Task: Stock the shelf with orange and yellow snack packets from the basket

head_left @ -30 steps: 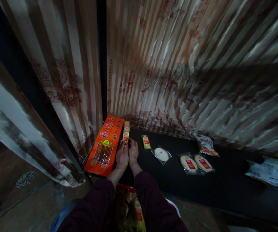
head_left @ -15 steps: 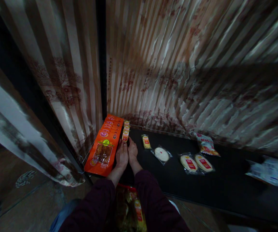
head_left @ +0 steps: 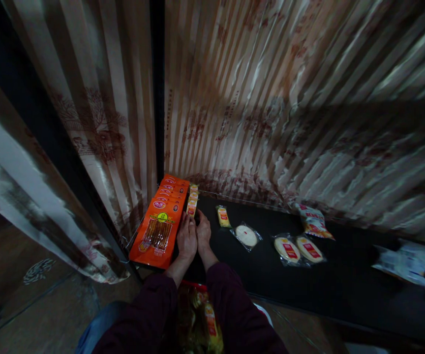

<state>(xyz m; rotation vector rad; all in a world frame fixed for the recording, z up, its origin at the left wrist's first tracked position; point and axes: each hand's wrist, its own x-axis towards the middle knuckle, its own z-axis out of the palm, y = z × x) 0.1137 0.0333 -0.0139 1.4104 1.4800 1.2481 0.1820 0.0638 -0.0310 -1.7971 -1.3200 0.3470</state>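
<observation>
Several small yellow snack packets (head_left: 192, 200) lie overlapped in a narrow row on the black shelf. My left hand (head_left: 187, 238) and my right hand (head_left: 202, 230) meet side by side at the near end of this row. Their fingers are bent around the nearest packet, which they mostly cover. Just left of my left hand, large orange snack bags (head_left: 161, 216) overlap in a column, the front one with a clear window showing brown sticks. To the right of my right hand lies a single yellow snack packet (head_left: 223, 216), apart from the row.
On the black shelf (head_left: 257, 270) lie a round white wrapped cake (head_left: 246, 235), two wrapped round cakes (head_left: 287, 249), a red-and-white snack bag (head_left: 315, 221) and a bluish-white plastic bag (head_left: 411, 263). Below my forearms is a red-rimmed container (head_left: 188, 284) of packets. A dark post (head_left: 157, 98) and draped sheeting border the shelf.
Both hands stay at the near end of the packet row, with barely any finger movement. The view has shifted very slightly.
</observation>
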